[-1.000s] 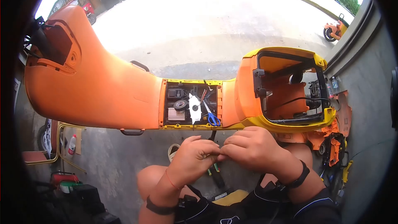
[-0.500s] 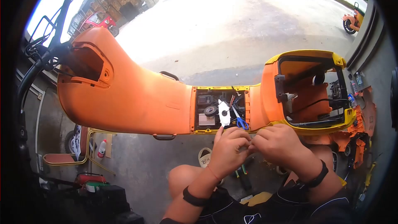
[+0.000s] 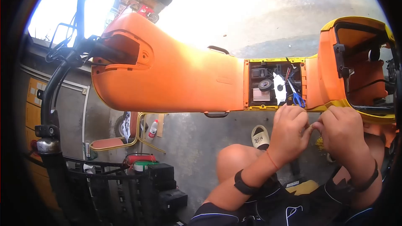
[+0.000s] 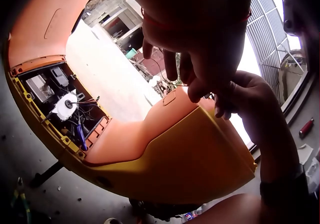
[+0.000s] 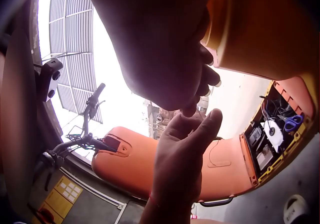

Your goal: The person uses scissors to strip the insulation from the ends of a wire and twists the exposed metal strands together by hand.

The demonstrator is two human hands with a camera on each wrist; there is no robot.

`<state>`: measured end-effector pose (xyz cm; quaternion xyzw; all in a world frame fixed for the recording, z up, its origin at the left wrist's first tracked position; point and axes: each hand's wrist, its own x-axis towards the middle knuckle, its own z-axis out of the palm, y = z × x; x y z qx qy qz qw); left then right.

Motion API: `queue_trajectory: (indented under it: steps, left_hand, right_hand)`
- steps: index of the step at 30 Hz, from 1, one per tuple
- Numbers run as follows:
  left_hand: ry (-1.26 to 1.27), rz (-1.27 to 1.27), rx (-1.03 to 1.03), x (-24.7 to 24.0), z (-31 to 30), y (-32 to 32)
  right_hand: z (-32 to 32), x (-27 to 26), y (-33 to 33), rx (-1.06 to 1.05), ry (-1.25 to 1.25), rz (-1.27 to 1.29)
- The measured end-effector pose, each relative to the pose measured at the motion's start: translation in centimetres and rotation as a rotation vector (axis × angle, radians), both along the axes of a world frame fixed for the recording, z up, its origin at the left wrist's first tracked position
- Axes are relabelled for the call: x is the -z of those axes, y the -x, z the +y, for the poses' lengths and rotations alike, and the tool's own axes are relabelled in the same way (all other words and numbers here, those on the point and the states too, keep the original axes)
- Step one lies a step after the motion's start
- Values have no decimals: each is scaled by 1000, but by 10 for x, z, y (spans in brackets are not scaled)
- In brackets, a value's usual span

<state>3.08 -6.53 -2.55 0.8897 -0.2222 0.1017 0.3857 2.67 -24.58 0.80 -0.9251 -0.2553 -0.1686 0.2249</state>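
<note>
Near the left hand (image 3: 289, 136), blue scissors (image 3: 295, 95).

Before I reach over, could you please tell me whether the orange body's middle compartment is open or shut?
Open: no lid covers the compartment, and the tape roll, blue-handled scissors and wires show inside.

We identify a black band (image 3: 245, 184) on the left forearm and a similar black band (image 3: 367, 180) on the right. We see a thin red cord (image 3: 272, 159) at the left wrist. We find short dark sleeves (image 3: 215, 217) edged in white, black shorts (image 3: 337, 188) with white piping, and a cream slide sandal (image 3: 260, 136) bearing dark lettering.
</note>
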Motion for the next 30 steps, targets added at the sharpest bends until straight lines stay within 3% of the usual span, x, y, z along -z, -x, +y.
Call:
queue_trajectory:
  steps: [8, 14, 16, 20, 21, 23, 30]
  left_hand:
    - [-11, 160, -28, 9, 3, -2]
    - [201, 256, 85, -12, 13, -10]
    - [231, 683, 301, -18, 31, -16]
    - [223, 716, 209, -14, 42, -13]
    - [230, 704, 203, -13, 42, -12]
    - [88, 411, 171, -10, 39, -9]
    - [59, 223, 59, -14, 37, -10]
  right_hand:
    - [-3, 3, -10, -33, 2, -17]
    - [-2, 2, -21, -111, -7, -80]
    - [-3, 1, -23, -206, 74, -103]
    - [-2, -4, -25, -250, 57, -112]
    - [-1, -2, -22, -241, 71, -110]
    - [4, -4, -26, -248, 95, -113]
    - [12, 5, -20, -234, -53, -71]
